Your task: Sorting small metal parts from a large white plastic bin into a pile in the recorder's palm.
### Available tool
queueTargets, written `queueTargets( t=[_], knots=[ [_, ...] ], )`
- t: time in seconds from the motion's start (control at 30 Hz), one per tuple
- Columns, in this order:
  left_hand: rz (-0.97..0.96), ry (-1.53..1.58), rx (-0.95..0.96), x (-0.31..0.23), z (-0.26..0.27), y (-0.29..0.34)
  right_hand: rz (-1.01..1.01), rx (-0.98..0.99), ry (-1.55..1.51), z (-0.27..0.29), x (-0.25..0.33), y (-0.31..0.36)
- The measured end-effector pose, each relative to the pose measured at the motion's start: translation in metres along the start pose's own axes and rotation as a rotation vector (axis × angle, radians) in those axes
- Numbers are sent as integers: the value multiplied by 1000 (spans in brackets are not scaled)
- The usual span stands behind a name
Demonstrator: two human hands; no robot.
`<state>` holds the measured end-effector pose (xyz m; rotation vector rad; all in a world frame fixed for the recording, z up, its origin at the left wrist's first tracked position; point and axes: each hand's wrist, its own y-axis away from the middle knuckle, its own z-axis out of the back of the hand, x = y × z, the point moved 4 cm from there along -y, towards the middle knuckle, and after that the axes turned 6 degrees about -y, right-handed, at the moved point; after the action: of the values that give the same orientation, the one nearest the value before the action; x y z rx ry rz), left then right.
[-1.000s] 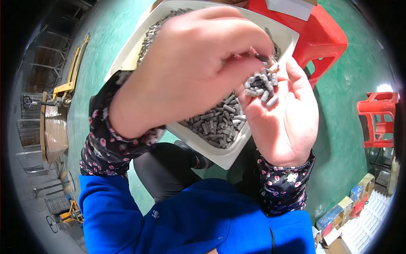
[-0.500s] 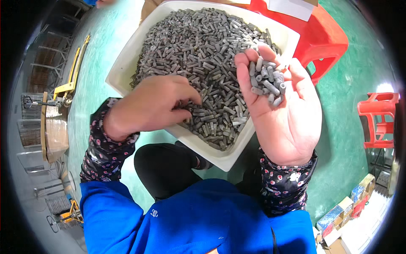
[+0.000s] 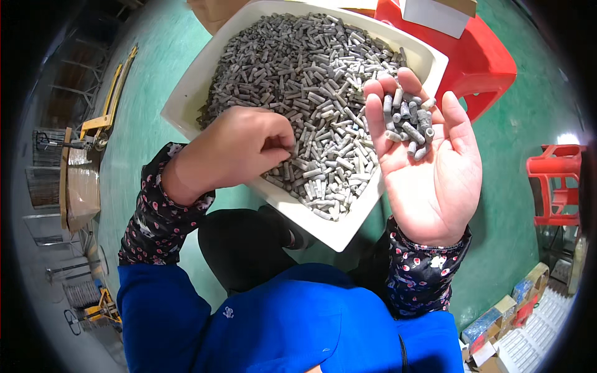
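Note:
A cream plastic tub [image 3: 339,236] stands in front of me, heaped with short grey hollow tubes [image 3: 292,68]. My left hand [image 3: 239,146] is at the tub's near left side, its thumb and fingers curled together just over the heap. Whatever lies between those fingertips is hidden. Over the tub's right rim I hold my right hand [image 3: 429,186] palm up, with the fingers slightly cupped. A small pile of the same grey tubes [image 3: 407,127] rests on its fingers and upper palm.
Behind the tub's right side is a red plastic stool [image 3: 482,59] bearing a white carton [image 3: 438,17]. Another red stool [image 3: 555,186] stands farther right. Boxes [image 3: 491,320] lie at lower right. Yellow lifting equipment [image 3: 112,99] and a wrapped stack [image 3: 83,186] are at left.
My left hand has lifted slightly and its fingers have drawn closer together. The right hand, still bearing its tubes, sits a little farther right and lower in the view.

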<state>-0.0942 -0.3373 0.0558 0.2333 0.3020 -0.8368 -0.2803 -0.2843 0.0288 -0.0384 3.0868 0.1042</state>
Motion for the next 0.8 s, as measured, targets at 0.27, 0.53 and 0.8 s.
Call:
queueTargets(
  t=[0.27,0.53,0.8],
  knots=[
    [108,88,-123,10,7,2,10,14,-10,-2,-2,1],
    [233,408,-63,20,3,3,6,29,-15,-2,-3,1],
    [263,565,-53,26,-1,1,-3,32,-11,-2,-4,1]
  ],
)
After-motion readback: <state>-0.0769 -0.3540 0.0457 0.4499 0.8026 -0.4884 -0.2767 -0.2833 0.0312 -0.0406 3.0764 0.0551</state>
